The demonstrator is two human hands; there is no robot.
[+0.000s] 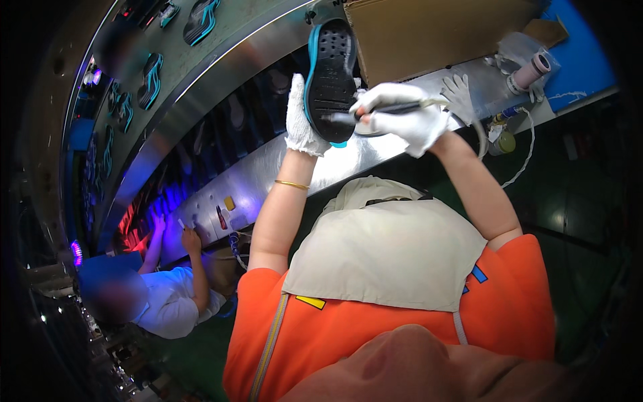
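Left hand [305, 126] grips black sole [333, 70], 12 o'clock. Right hand [412, 124] grips pen-like tool [343, 118], blocking part of sole. Cardboard [429, 37] 1 o'clock; loose gloves [459, 92], pink tumbler [529, 72] 2 o'clock.

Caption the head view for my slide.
Gloved left hand holds a blue-edged black sole; gloved right hand holds a slim tool over it.

Two gloved hands [305, 127] [418, 127], one held sole [331, 74], one pen-like tool [343, 118], one gold bangle [293, 184]
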